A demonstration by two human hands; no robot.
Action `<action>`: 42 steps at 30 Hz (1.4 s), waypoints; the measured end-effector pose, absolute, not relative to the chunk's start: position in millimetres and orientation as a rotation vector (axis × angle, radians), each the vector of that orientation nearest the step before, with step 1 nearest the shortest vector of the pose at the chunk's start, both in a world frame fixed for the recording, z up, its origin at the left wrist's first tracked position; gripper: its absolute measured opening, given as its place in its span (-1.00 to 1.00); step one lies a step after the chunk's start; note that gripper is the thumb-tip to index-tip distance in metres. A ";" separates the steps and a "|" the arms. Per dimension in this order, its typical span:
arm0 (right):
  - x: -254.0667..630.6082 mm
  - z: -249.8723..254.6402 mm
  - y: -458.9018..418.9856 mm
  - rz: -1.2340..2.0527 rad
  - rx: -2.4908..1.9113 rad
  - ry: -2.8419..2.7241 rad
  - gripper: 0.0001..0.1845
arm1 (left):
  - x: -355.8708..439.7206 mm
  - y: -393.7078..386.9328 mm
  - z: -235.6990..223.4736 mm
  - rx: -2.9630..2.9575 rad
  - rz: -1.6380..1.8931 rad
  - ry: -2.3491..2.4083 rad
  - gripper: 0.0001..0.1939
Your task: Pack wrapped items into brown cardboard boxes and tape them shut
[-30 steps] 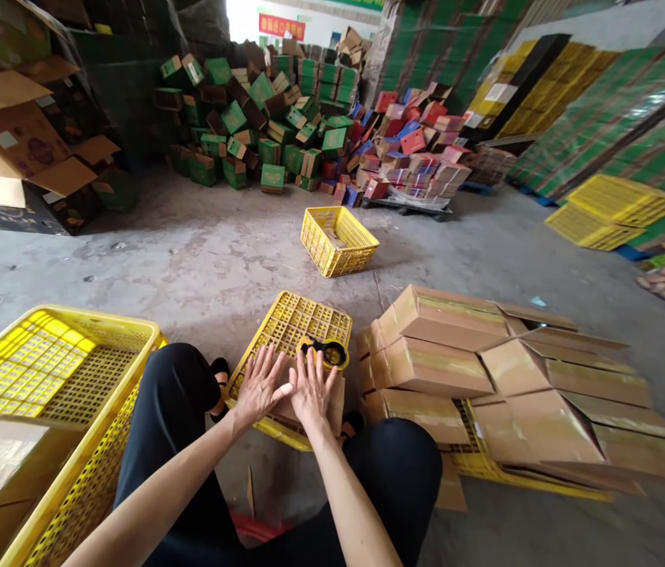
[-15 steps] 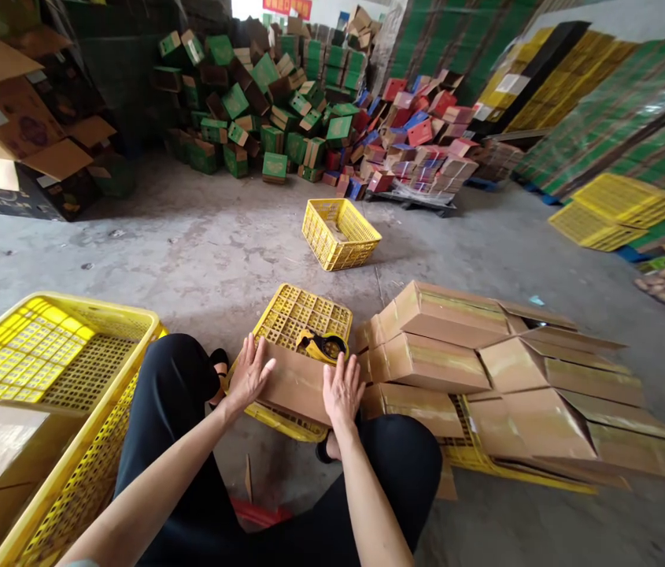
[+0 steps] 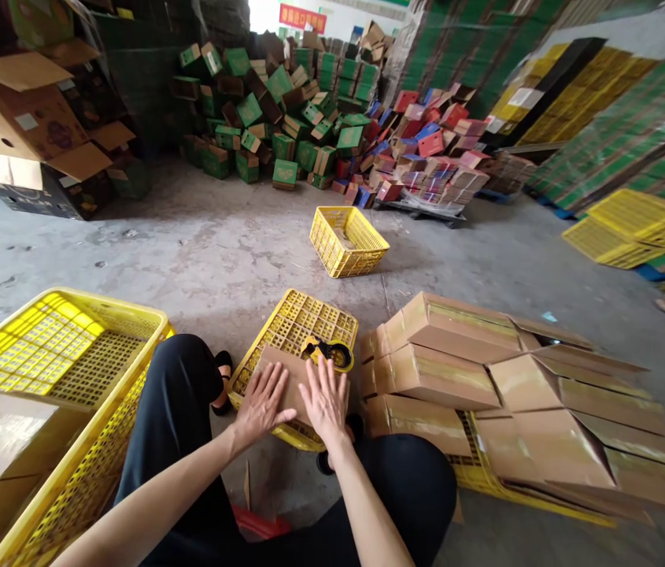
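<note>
Between my knees, a brown cardboard box (image 3: 290, 376) lies on the bottom of an upturned yellow plastic crate (image 3: 288, 321). My left hand (image 3: 262, 400) rests flat on the left part of the cardboard, fingers stretched out. On its right part lies my right hand (image 3: 326, 400), fingers spread and nothing gripped. Just beyond the right fingertips sits a yellow and black tape dispenser (image 3: 328, 353) on the crate. Both palms hide much of the cardboard.
At my left stands a large yellow crate (image 3: 158, 315) holding cardboard boxes (image 3: 13, 433). Flattened cardboard boxes (image 3: 456, 374) are stacked at my right on another yellow crate. A smaller yellow crate (image 3: 349, 244) sits ahead on the floor. Piles of green boxes (image 3: 285, 173) and red boxes (image 3: 430, 143) lie behind.
My hands have come closer together over the cardboard, moving in from its two ends onto its top. The view has shifted slightly; the tape dispenser stays on the crate.
</note>
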State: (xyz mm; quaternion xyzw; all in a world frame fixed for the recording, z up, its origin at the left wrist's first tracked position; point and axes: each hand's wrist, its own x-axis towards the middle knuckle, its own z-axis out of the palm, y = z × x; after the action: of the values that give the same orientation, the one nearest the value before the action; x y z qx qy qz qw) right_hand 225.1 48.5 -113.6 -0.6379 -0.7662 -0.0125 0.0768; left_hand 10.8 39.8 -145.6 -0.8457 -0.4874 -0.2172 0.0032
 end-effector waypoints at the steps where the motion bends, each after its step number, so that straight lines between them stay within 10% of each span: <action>1: 222.8 -113.4 50.2 -0.020 -1.818 -2.393 -0.35 | 11.6 35.0 -144.0 -2.680 -0.663 -1.457 -0.02; 20: 187.2 -103.8 94.0 0.097 -1.710 -2.416 -0.42 | 12.4 17.0 -126.0 -2.930 -0.846 -1.490 -0.35; 42: 133.2 -103.2 81.8 0.309 -1.535 -2.505 -0.38 | -3.1 10.1 -171.0 -2.428 -0.721 -1.720 -0.06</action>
State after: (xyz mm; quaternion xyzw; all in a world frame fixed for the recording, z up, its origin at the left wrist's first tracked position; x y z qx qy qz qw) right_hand 133.2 81.8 -103.2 -0.5174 -0.8442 0.1043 0.0937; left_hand -3.1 10.1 -171.0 -0.7924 -0.5614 -0.2353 0.0400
